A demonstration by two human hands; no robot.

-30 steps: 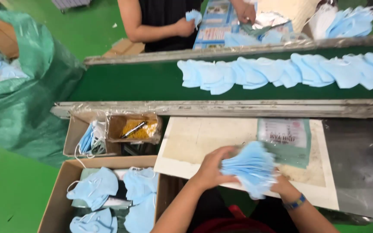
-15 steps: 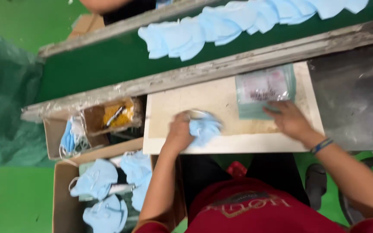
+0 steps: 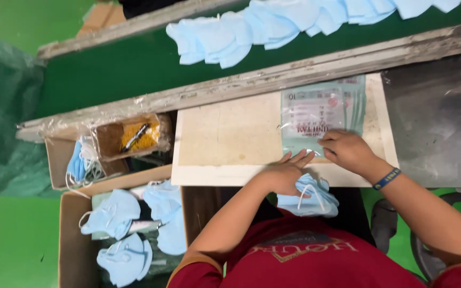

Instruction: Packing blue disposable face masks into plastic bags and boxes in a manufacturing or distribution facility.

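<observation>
Far left: a cardboard box (image 3: 70, 234) below the tabletop holds loose pale blue face masks (image 3: 112, 213).
Above it: a smaller open box (image 3: 55, 160) with more masks, beside a tray of yellow bits (image 3: 134, 136).
Top: a green conveyor belt (image 3: 108, 69) carries a row of blue masks (image 3: 230, 34).
Centre: a pale tabletop (image 3: 225, 133).
Left hand (image 3: 284, 173): at the tabletop's near edge, fingers curled over a bunched stack of blue masks (image 3: 310, 194), index and middle fingers stretched flat.
Right hand (image 3: 348, 150): fingers bent, tips pressing the near edge of a clear plastic pouch (image 3: 318, 109) lying flat on the tabletop; a blue wristband (image 3: 386, 179) on the wrist.
</observation>
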